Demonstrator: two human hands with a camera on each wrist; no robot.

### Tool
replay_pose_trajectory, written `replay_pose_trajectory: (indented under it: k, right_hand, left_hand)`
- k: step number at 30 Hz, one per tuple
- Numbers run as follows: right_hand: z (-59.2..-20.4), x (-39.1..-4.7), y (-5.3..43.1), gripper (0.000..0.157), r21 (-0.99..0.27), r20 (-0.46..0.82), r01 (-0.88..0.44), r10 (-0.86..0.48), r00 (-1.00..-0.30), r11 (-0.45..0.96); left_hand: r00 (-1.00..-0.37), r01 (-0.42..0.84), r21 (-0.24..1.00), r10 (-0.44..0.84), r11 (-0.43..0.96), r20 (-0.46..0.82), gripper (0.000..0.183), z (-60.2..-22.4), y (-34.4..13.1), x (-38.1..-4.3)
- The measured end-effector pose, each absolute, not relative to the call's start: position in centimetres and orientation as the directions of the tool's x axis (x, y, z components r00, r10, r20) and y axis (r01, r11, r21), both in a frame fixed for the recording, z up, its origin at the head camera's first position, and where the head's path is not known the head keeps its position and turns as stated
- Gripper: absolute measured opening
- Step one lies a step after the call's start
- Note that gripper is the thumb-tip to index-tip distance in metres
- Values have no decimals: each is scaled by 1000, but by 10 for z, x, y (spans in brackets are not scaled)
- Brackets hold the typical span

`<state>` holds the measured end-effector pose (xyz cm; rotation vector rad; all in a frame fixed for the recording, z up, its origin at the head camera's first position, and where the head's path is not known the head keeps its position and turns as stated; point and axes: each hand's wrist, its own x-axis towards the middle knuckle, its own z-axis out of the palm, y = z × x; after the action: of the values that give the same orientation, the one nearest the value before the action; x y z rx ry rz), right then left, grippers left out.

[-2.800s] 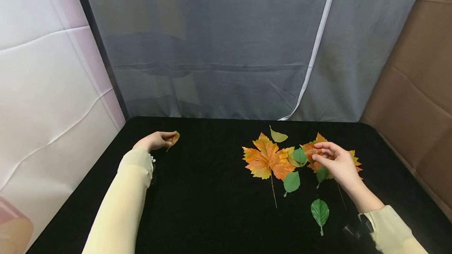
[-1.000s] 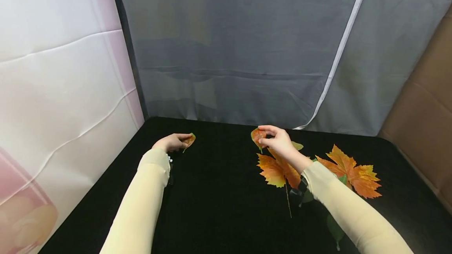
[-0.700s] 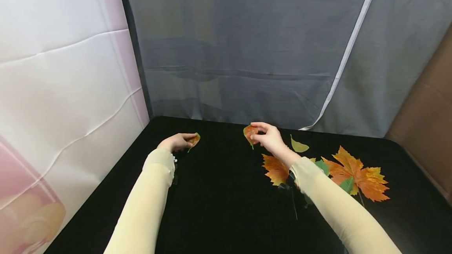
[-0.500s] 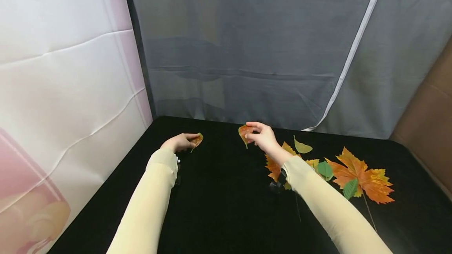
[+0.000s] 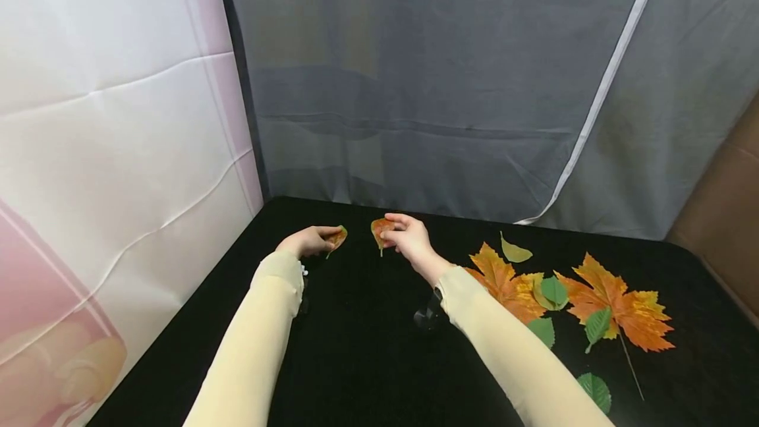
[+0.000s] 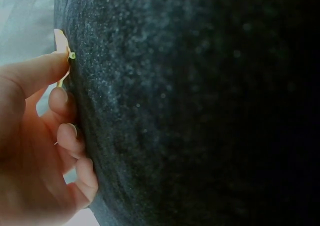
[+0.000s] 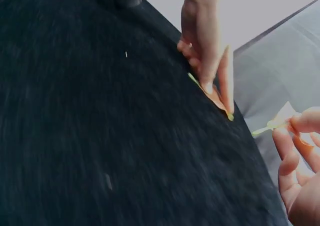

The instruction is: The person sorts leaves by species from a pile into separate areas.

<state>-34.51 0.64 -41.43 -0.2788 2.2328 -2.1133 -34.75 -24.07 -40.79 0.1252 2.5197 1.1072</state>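
Observation:
At the far left of the table, my left hand (image 5: 305, 241) pinches a small orange leaf (image 5: 338, 237) with a green-yellow edge between thumb and fingers. My right hand (image 5: 413, 242) holds up a similar orange-red leaf (image 5: 381, 228) by its side, stem hanging down. A short gap separates the two leaves in the head view. The left wrist view shows the thumb over its leaf (image 6: 61, 41), most of which is hidden. From the right wrist, the left hand's leaf (image 7: 216, 99) appears edge-on, close over the black cloth.
On the black table (image 5: 367, 361), to the right, lie two large orange maple leaves (image 5: 631, 315), several small green leaves (image 5: 595, 391) and a yellow-green leaf (image 5: 514, 253). My right sleeve (image 5: 510, 341) covers part of this group. A grey curtain (image 5: 445, 84) hangs behind; a pale printed sheet (image 5: 118, 150) stands at left.
My right hand has lifted the orange-red leaf from the group at right and carried it left, close to my left hand. The left hand keeps its leaf. The head view has turned left.

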Motion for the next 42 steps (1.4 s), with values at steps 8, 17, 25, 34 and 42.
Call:
replay_pose_trajectory:
  k: [8, 17, 25, 34, 42]
  right_hand:
    - [-422, -340, -26, 47, -999, 5, 1, -120, -993, -43]
    - [-435, -336, -44, 45, -993, 96, -101, -76, -992, 61]
    - [-445, -341, -39, 42, -856, 295, -303, -86, -952, 418]
    - [-444, -338, -37, 41, -642, 307, -356, -198, -931, 679]
    - [-439, -338, -33, 40, -397, 253, -337, -251, -934, 854]
  left_hand:
    - [-932, -59, 711, 216, 701, -290, 57, -407, -237, -347]
    - [-935, -29, 709, 231, 705, -268, 57, -406, -231, -345]
    - [-933, 15, 709, 264, 705, -243, 56, -405, -227, -342]
    - [-929, -12, 737, 265, 675, -258, 55, -406, -228, -341]
    - [-930, 24, 730, 283, 683, -234, 54, -405, -228, -341]
